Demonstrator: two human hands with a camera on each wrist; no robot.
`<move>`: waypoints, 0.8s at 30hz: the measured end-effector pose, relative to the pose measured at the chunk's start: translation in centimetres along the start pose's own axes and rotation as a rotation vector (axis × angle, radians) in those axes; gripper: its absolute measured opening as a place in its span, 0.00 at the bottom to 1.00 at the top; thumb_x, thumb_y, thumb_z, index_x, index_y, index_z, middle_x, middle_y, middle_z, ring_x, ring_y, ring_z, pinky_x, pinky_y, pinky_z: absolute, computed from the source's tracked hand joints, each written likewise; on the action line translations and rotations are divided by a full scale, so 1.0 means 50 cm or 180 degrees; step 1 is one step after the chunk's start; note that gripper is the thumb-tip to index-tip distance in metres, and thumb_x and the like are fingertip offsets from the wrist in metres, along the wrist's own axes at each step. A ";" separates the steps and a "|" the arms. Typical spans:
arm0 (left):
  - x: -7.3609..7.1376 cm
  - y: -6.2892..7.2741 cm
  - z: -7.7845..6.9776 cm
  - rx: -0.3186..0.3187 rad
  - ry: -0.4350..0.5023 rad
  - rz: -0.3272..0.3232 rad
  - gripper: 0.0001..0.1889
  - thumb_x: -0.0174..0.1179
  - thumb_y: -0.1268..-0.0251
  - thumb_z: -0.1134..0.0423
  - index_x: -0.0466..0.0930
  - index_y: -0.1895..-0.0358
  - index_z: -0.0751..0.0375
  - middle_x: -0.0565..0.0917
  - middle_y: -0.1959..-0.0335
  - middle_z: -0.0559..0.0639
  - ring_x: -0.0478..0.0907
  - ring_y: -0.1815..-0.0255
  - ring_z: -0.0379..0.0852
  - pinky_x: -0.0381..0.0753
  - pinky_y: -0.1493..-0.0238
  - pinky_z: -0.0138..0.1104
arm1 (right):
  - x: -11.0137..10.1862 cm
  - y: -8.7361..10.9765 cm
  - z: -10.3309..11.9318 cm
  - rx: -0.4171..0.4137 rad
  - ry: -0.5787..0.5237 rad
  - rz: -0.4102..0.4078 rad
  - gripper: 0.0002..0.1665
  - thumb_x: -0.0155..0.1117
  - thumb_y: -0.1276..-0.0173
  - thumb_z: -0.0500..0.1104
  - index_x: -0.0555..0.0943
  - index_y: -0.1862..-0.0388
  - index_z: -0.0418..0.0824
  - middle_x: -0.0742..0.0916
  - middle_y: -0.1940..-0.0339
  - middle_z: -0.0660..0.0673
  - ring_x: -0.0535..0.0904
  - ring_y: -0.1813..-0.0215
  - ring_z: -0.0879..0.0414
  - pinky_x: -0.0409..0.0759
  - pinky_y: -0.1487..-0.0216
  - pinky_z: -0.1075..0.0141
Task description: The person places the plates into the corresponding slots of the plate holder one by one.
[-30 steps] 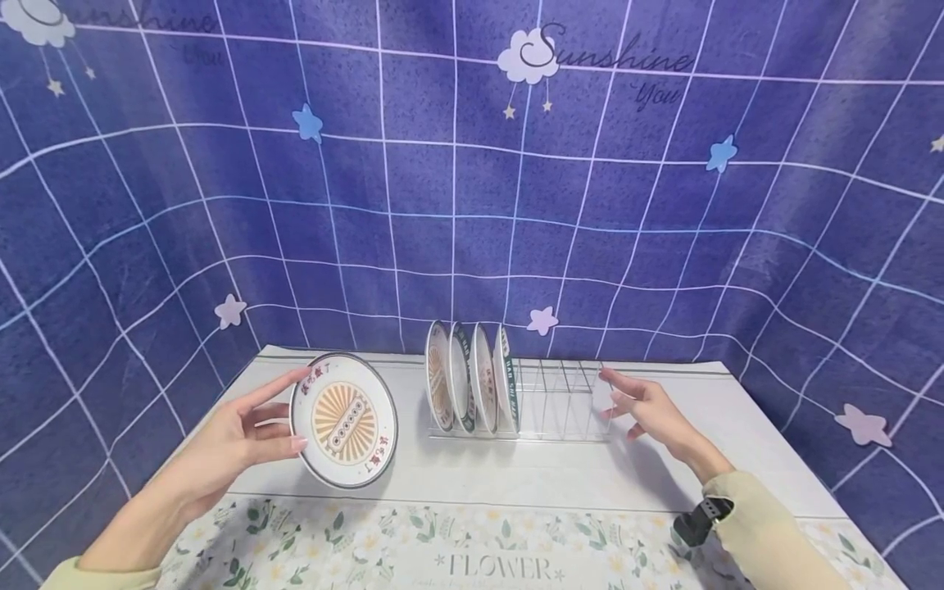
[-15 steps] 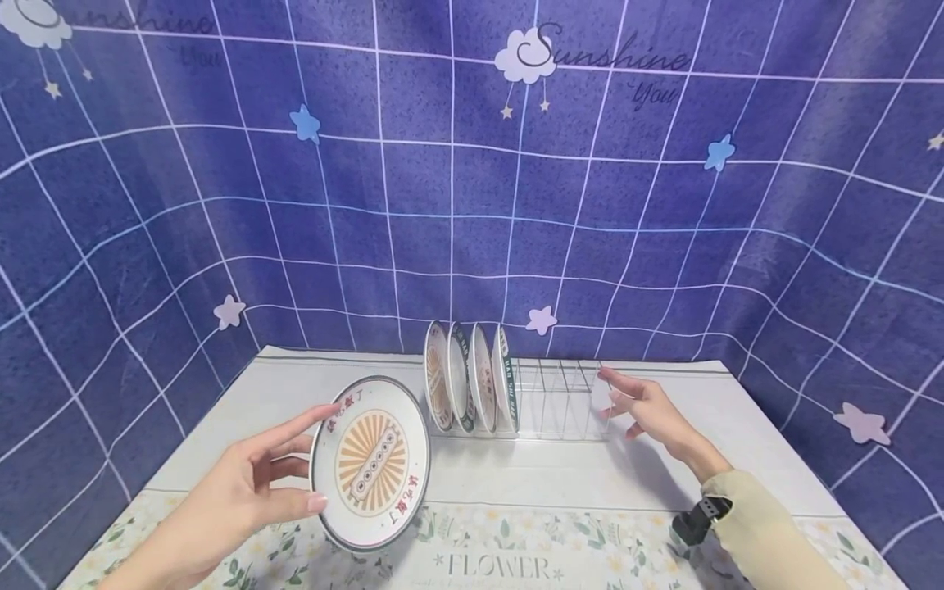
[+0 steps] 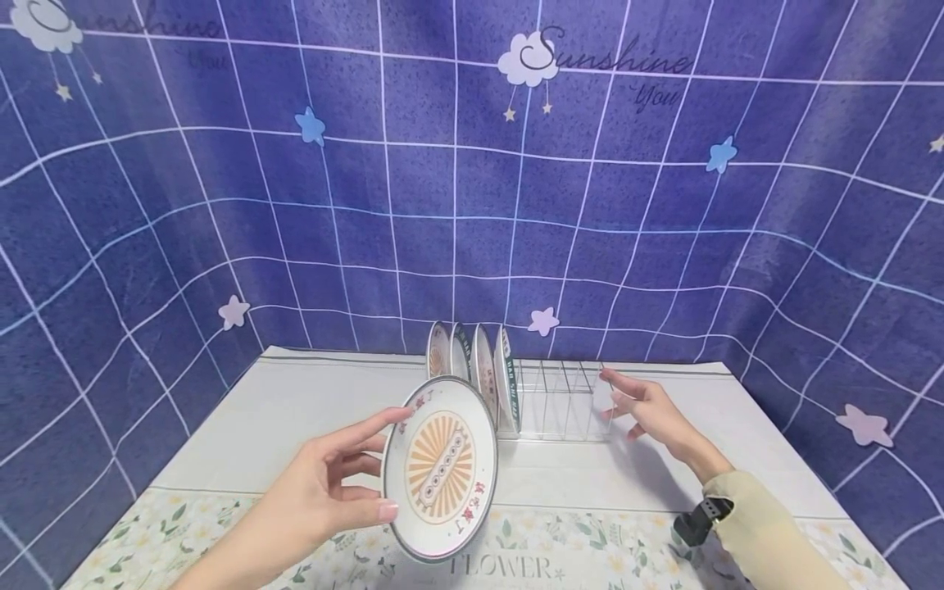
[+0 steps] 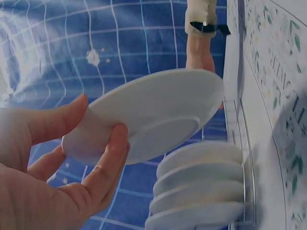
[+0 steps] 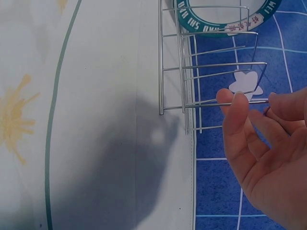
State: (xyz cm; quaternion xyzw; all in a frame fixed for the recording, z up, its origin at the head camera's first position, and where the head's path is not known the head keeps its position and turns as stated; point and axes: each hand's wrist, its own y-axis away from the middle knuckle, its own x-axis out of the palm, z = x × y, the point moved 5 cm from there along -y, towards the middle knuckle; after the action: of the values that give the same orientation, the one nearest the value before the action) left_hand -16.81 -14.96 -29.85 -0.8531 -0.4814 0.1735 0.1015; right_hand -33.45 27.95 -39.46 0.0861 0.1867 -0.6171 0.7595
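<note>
My left hand (image 3: pixel 317 483) pinches a white plate (image 3: pixel 440 469) by its left rim, thumb on the face and fingers behind. Its orange sunburst centre and red lettering face the head camera, and the left wrist view shows its plain underside (image 4: pixel 163 103). The plate is raised and tilted, overlapping the left end of the wire dish rack (image 3: pixel 564 441) in the head view. My right hand (image 3: pixel 656 418) holds the rack's right end wire between thumb and fingers, clearest in the right wrist view. Several plates (image 3: pixel 509 385) stand on edge in the left slots.
The rack stands near the back of a white table surface (image 3: pixel 295 401), with a floral strip (image 3: pixel 184 524) along the front. A blue gridded curtain (image 3: pixel 472 180) hangs behind and at both sides. A dark band (image 3: pixel 701 520) sits on the right wrist.
My left hand has carried the plate rightward and lower, from left of the rack to in front of its left end. My right hand has stayed on the rack's right end.
</note>
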 end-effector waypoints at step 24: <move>0.095 -0.207 0.062 -0.0203 -0.0354 -0.0642 0.49 0.73 0.49 0.83 0.72 0.22 0.48 0.80 0.44 0.64 0.84 0.46 0.59 0.90 0.53 0.38 | 0.000 -0.002 -0.003 -0.0023 0.0025 -0.0021 0.32 0.53 0.16 0.37 0.63 0.17 0.35 0.68 0.19 0.35 0.87 0.47 0.37 0.86 0.75 0.57</move>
State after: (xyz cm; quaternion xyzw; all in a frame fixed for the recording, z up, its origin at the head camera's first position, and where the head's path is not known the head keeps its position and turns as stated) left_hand -23.89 -5.54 -30.12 -0.7922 -0.5750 0.1941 0.0644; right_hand -33.58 27.97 -39.59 0.0852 0.1921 -0.6186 0.7571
